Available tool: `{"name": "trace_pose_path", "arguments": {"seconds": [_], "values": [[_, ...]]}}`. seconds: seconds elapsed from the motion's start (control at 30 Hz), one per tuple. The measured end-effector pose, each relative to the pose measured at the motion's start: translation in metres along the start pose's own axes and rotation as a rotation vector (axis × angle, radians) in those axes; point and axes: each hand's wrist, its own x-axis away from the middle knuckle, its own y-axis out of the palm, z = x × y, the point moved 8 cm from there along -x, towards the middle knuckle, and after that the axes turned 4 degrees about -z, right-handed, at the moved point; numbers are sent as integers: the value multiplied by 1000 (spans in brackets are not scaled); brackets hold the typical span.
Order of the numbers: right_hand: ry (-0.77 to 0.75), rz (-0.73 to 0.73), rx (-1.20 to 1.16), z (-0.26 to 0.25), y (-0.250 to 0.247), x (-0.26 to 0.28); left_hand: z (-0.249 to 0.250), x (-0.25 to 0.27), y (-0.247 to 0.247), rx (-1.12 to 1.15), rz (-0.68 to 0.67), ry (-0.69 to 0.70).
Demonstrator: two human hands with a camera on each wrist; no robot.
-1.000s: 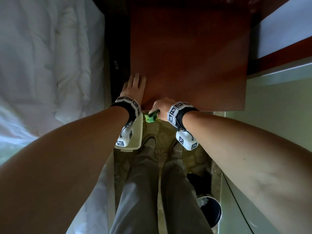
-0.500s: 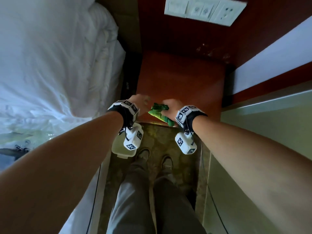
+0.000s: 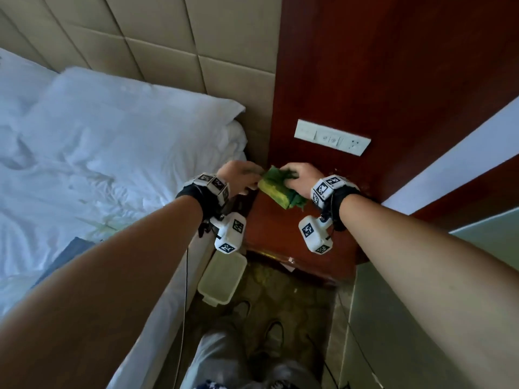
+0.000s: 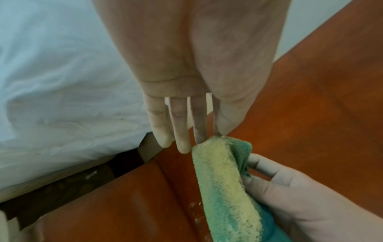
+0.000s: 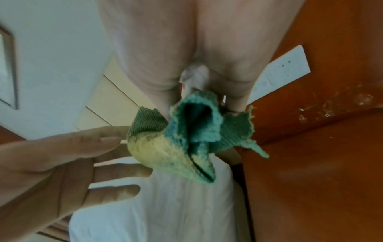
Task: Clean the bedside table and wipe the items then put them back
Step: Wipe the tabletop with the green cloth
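Container [image 3: 223, 276]: pale plastic tub on the floor at about 7 o'clock from the table, tucked against the bed side, right by my shoes.
Bedside table [image 3: 280, 234]: reddish wood top, bare where it shows, sitting under both hands.
Cloth [image 3: 276, 189]: green and yellow rag, folded into a fat wad, held up above the table between the two hands.
Right hand [image 3: 302, 176]: at 3 o'clock of the cloth, fingers curled round the wad and gripping it.
Left hand [image 3: 238, 175]: at 9 o'clock of the cloth, fingers [image 4: 182, 131] straight and a bit spread, tips touching the end of the rag, not wrapped around it.
Bed [image 3: 98, 164]: white rumpled sheets and pillow off at 9 o'clock.
Switch panel [image 3: 332, 137]: white plate on the wood wall at 12 o'clock, past the hands.
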Motion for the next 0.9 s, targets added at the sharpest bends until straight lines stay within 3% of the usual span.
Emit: {"name": "trace_pose_path", "arguments": {"seconds": [0.4,0.67,0.9], "values": [[-302,-49,-175,-202,-41,52,94,136,-134,106,242,220],[-353,-84,-371,-295,-24,86,120,216,-209,-57,210,384],[-254,75,-399,-348,-17,110,123,259,-259,-228,262,427]]}}
